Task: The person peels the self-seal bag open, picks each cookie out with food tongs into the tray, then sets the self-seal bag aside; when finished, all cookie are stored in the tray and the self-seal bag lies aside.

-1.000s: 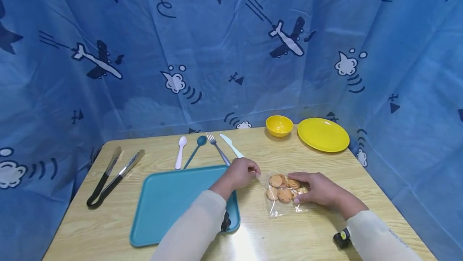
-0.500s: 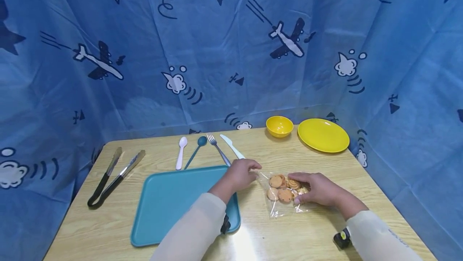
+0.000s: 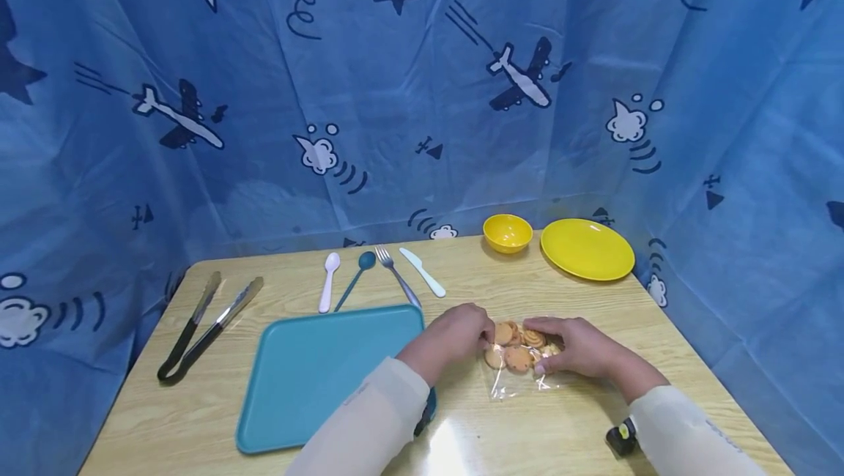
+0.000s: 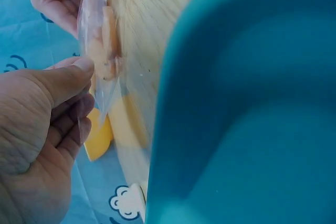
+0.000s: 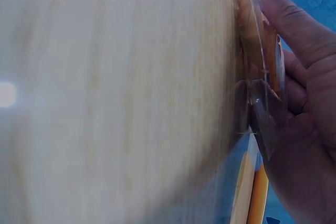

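A clear plastic bag of cookies (image 3: 518, 359) lies on the table, right of the teal tray (image 3: 330, 381). My left hand (image 3: 456, 335) is at the bag's left side; in the left wrist view its thumb and fingers pinch the clear film beside the cookies. From the right, my right hand (image 3: 575, 348) grips the bag, thumb on the near side and fingers on the far side. In the right wrist view the thumb (image 5: 294, 17) lies along the bag (image 5: 257, 40). The palm covers the bag's right end in the head view.
Black-handled tongs (image 3: 204, 329) lie at the left. Behind the tray are a pale spoon (image 3: 329, 282), a teal spoon (image 3: 356, 278), a fork (image 3: 398, 276) and a light knife (image 3: 423, 272). A yellow bowl (image 3: 508, 233) and yellow plate (image 3: 587, 249) stand at the back right.
My left hand has moved right, from the bag's left corner to beside the cookies, uncovering the knife's handle. The right hand keeps its grip, and the bag lies in nearly the same place.
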Tool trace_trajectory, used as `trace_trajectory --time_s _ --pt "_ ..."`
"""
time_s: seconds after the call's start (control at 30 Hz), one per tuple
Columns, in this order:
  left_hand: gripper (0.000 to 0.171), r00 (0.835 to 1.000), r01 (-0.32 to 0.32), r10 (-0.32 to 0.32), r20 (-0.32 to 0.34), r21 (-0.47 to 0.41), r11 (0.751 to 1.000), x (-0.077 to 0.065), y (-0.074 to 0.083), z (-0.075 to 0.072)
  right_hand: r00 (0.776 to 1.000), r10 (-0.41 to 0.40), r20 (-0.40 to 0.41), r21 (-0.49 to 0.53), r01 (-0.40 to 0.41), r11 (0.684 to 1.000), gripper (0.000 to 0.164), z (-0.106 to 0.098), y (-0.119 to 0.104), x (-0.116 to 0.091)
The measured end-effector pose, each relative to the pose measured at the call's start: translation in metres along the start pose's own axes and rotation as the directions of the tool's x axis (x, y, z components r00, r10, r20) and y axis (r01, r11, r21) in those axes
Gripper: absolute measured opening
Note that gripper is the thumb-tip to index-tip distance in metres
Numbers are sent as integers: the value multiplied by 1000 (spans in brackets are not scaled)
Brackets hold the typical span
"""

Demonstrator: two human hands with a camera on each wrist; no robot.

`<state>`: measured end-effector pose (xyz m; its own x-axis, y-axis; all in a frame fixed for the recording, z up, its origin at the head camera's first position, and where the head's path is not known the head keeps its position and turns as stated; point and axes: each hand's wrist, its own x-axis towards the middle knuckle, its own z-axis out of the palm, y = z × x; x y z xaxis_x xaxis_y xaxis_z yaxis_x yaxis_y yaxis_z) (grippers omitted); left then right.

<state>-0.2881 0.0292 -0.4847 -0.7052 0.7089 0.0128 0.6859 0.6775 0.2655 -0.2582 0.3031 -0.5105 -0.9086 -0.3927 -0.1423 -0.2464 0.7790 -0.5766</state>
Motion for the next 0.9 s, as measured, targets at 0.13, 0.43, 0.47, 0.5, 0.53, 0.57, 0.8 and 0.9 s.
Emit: trace_trajectory --time_s 0.13,0.43,0.47,0.5,0.53,0.57,0.8,0.9 --pt "20 999 -44 45 -24 24 999 -1 -3 2 1000 -4 -4 -9 4 1000 90 -1 -2 -1" --pt "20 997 -70 69 -28 -30 997 -12 -12 -3 1000 5 9 -12 -5 1000 90 -2 1 0" --pt "17 997 -69 68 -28 -47 996 -13 -14 -4 1000 13 8 -8 -13 1000 90 -3 2 0" --pt "15 997 -69 67 -28 -64 996 -14 -16 -5 1000 13 8 -7 -13 1000 90 -4 3 1" --pt "14 998 -64 61 -30 -82 995 -16 -18 -6 1000 13 8 -4 -13 1000 90 -4 4 1" --pt "13 998 -59 57 -27 -97 994 -17 -19 -7 1000 11 9 -1 -11 1000 90 -5 4 1" --pt "11 1000 -2 3 9 -148 989 -23 -25 -11 1000 12 25 22 -12 1000 92 -3 5 2" --pt "6 1000 4 -4 2 -149 989 -24 -22 -12 999 15 28 26 -16 1000 92 -2 4 2"
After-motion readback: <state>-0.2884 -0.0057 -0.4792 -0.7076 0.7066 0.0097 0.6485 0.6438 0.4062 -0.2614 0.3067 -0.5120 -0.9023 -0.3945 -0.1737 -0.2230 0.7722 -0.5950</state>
